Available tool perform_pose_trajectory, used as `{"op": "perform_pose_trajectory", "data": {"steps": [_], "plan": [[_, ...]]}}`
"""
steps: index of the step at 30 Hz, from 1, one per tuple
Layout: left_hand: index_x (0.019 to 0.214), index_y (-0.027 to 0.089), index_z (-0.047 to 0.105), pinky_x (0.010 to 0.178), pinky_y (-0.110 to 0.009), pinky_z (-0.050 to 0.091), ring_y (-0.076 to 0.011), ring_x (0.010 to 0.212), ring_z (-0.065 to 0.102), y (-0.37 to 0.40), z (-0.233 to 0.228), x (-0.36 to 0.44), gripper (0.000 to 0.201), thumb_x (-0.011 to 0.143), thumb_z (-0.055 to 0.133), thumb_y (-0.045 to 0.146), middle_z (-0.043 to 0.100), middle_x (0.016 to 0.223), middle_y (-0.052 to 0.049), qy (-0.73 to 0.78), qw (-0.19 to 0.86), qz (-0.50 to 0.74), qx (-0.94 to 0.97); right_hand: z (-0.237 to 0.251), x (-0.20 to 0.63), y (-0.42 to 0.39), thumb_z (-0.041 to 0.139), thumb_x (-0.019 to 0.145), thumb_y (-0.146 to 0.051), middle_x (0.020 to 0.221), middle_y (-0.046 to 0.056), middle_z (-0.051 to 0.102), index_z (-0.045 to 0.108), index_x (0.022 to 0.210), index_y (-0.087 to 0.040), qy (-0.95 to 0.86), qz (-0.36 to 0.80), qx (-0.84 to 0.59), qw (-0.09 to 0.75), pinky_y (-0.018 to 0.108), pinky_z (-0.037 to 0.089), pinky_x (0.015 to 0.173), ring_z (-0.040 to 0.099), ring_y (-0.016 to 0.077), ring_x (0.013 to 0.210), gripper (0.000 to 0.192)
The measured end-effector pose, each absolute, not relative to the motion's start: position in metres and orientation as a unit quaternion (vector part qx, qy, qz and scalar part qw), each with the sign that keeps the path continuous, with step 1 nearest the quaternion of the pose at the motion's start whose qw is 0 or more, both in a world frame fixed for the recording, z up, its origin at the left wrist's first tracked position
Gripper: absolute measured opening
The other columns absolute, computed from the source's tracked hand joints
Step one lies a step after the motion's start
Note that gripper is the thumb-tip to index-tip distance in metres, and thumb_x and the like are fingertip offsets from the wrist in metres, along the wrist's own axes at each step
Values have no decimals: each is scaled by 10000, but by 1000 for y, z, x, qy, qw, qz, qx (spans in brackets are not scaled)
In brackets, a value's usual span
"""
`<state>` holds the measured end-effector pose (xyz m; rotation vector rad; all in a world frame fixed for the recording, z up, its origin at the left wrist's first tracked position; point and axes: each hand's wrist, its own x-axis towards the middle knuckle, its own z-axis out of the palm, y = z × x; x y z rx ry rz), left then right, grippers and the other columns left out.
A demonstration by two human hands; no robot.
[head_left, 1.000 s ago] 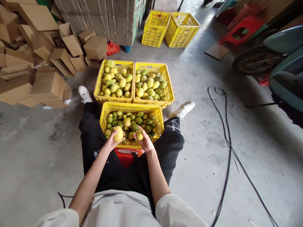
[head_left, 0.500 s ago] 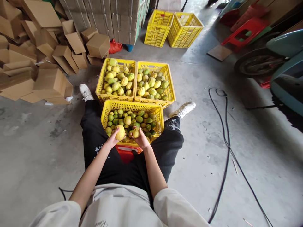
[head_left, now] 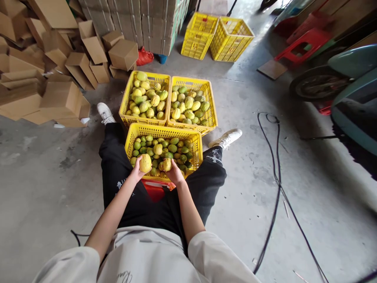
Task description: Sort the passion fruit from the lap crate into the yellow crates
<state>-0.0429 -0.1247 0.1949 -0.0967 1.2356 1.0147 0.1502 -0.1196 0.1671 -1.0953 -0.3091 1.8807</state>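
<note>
Both fingers curled, left hand (head_left: pixel 136 171) yellow fruit (head_left: pixel 145 163), right hand (head_left: pixel 176 175) smaller fruit (head_left: pixel 167 164)

floor (head_left: pixel 44 184): bare grey concrete, stained.
near crate (head_left: pixel 194 138): yellow, under both hands (head_left: pixel 137 171), between the legs.
far crates (head_left: pixel 211 114): two yellow ones, side by side, just beyond the hands, touching the near crate.
empty crates (head_left: pixel 216 37): two, well beyond the hands.
boxes (head_left: pixel 59 78): cardboard heap, far left of the left hand.
cable (head_left: pixel 277 173): black, well right of the right hand (head_left: pixel 175 175).
</note>
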Motion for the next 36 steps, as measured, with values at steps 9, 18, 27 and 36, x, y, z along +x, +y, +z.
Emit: {"op": "perform_pose_trajectory", "data": {"steps": [9, 18, 27, 36], "plan": [[1161, 180, 649, 688, -323, 608, -214, 766, 730, -126, 191, -40, 394, 822, 760, 348, 713, 928, -86, 567, 705, 424, -21, 179, 149, -128, 853, 626, -453, 755, -27, 636, 613, 914, -232, -135, 749, -458, 459, 246, 466, 586, 576, 141, 671, 435], [1120, 231, 630, 731, -288, 620, -182, 819, 705, -126, 194, -44, 292, 937, 551, 444, 699, 954, -49, 568, 676, 466, -56, 166, 153, -124, 690, 775, -576, 796, 12, 657, 612, 816, -217, -113, 738, -485, 455, 241, 497, 668, 626, 157, 794, 370], [1079, 184, 643, 619, -305, 611, -204, 709, 698, -124, 204, -47, 406, 940, 489, 533, 696, 814, -96, 531, 714, 443, -110, 165, 147, -122, 731, 754, -547, 733, -6, 661, 648, 1003, -199, -76, 765, -470, 434, 254, 507, 607, 616, 146, 651, 435], [1037, 152, 666, 594, -294, 605, -194, 655, 701, -123, 212, -45, 393, 979, 440, 468, 712, 782, -96, 531, 712, 447, -107, 160, 152, -123, 765, 720, -485, 744, -12, 663, 574, 790, -225, -71, 723, -477, 495, 214, 458, 497, 538, 110, 583, 329]]}}
